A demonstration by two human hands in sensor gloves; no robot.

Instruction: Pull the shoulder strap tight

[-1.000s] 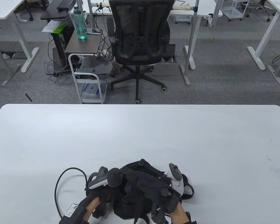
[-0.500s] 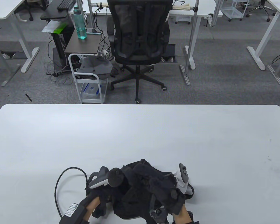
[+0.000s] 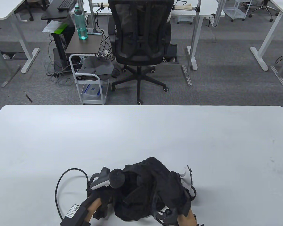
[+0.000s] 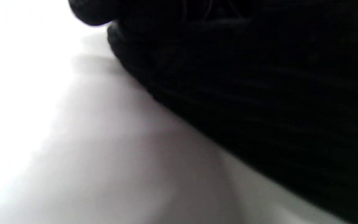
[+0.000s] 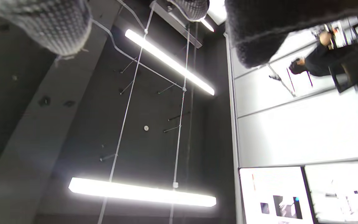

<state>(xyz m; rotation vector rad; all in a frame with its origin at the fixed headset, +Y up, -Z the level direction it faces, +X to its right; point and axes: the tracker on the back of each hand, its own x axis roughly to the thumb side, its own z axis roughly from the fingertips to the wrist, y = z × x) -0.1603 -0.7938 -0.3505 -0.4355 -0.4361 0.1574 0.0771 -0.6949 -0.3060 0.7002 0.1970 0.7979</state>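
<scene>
A black backpack (image 3: 132, 204) lies at the near edge of the white table (image 3: 141, 131). My left hand (image 3: 106, 190) rests against its left side; the fingers are hidden under the tracker. The left wrist view shows only the bag's black fabric (image 4: 259, 93) close up and one gloved fingertip (image 4: 89, 12). My right hand (image 3: 165, 181) lies over the bag's right half, turned so that its tracker (image 3: 187, 175) hangs to the right. A black strap loop (image 3: 193, 193) sticks out beside it. The right wrist view faces the ceiling, with gloved fingertips (image 5: 51, 25) at its top edge. I cannot tell what the right hand grips.
A black cable (image 3: 59, 188) loops on the table left of my left hand. Beyond the table's far edge stand a black office chair (image 3: 141, 35) and a small white cart (image 3: 89, 80).
My right hand has rolled over to the right on the bag, so its tracker swung from upright down toward the table. The bag's top bunched up higher. The left hand stayed put.
</scene>
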